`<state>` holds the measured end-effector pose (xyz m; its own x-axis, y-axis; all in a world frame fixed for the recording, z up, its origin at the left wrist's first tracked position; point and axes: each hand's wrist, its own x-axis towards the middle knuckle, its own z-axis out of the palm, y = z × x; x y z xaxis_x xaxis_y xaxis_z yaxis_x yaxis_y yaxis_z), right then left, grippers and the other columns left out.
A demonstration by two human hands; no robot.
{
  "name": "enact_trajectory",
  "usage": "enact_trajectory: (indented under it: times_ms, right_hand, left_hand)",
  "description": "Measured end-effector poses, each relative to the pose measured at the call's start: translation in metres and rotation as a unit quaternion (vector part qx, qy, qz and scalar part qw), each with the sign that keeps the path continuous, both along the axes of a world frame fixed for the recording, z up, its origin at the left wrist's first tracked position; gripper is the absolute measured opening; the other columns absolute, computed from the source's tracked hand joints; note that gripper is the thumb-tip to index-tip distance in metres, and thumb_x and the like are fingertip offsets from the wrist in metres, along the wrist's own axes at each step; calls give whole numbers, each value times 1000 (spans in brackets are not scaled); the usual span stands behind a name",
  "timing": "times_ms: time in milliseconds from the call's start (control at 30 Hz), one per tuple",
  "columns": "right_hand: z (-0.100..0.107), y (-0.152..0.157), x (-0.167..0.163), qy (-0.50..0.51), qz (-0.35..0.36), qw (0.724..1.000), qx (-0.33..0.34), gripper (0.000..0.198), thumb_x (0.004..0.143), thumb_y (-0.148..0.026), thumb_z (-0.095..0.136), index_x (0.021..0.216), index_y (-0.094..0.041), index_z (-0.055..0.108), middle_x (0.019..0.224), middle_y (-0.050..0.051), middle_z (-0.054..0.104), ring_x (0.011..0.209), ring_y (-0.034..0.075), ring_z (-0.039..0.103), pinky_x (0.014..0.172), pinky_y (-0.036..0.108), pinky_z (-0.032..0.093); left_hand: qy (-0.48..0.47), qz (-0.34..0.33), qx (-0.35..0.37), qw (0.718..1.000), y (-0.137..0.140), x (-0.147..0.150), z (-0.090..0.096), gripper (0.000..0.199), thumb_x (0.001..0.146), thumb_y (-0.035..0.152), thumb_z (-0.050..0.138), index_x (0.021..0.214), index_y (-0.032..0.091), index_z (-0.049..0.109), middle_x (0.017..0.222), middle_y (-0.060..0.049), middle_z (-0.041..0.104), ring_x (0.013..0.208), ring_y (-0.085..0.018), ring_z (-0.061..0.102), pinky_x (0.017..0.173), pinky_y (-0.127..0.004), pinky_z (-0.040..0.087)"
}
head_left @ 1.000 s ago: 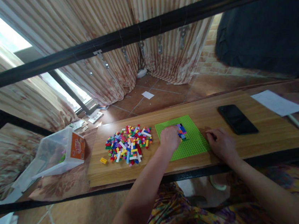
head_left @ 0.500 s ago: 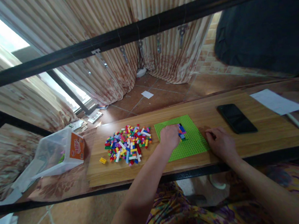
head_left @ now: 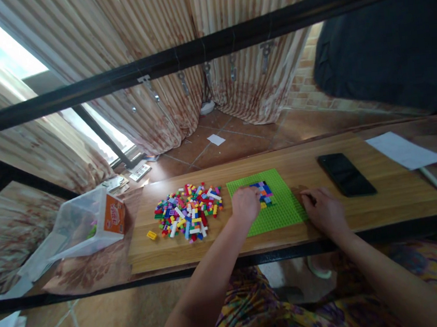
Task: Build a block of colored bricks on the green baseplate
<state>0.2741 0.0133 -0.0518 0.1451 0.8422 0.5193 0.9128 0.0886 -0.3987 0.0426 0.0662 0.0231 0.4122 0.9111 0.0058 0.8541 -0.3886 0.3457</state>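
A green baseplate [head_left: 286, 213] lies on the wooden board, with a patch of blue, purple, orange and yellow bricks [head_left: 265, 192] pressed onto its middle. Over the left edge of that patch is my left hand [head_left: 246, 204], its fingers closed and pointing at the bricks. Whatever its fingertips pinch, if anything, is hidden. Beside the plate's right edge rests my right hand [head_left: 324, 210], loosely curled with no object visible in it. A heap of loose mixed-colour bricks [head_left: 188, 211] spreads to the left of the plate, and one yellow brick [head_left: 151, 235] lies apart from it.
A black phone [head_left: 345, 174] lies on the board [head_left: 146, 259] to the right, near a white paper [head_left: 404, 150] and a white pen [head_left: 435, 182]. At far left stands a clear plastic box [head_left: 80, 227] with an orange label. A dark metal bar [head_left: 206, 48] crosses beyond the board.
My left hand has shifted slightly left over the plate, uncovering more of the brick patch. My right hand stays in the same place.
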Motion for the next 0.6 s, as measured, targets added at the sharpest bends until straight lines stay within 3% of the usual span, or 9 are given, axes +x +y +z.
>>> enact_trajectory:
  times_ms: [200, 433, 600]
  right_hand:
    - [-1, 0, 1, 3, -8, 1000, -9, 25, 90, -31, 49, 89, -17, 69, 88, 10, 68, 79, 22, 63, 70, 34, 49]
    - [0, -1, 0, 7, -6, 1000, -11, 26, 90, -32, 47, 88, -19, 69, 89, 10, 68, 81, 23, 62, 72, 35, 49]
    - [0, -1, 0, 5, -6, 1000, -9, 26, 91, -32, 47, 88, -18, 69, 88, 10, 67, 80, 22, 62, 71, 35, 48]
  left_hand:
    - [10, -28, 13, 999, -4, -1, -6, 27, 90, 12, 46, 91, 18, 72, 87, -6, 73, 85, -19, 66, 94, -34, 46]
    - [11, -40, 56, 998, -16, -4, -9, 26, 89, 12, 48, 105, 17, 67, 92, -8, 72, 98, -23, 61, 92, -37, 44]
    - [7, -62, 64, 996, -23, -10, -11, 34, 88, 12, 49, 116, 23, 65, 102, -5, 71, 104, -23, 55, 94, -38, 41]
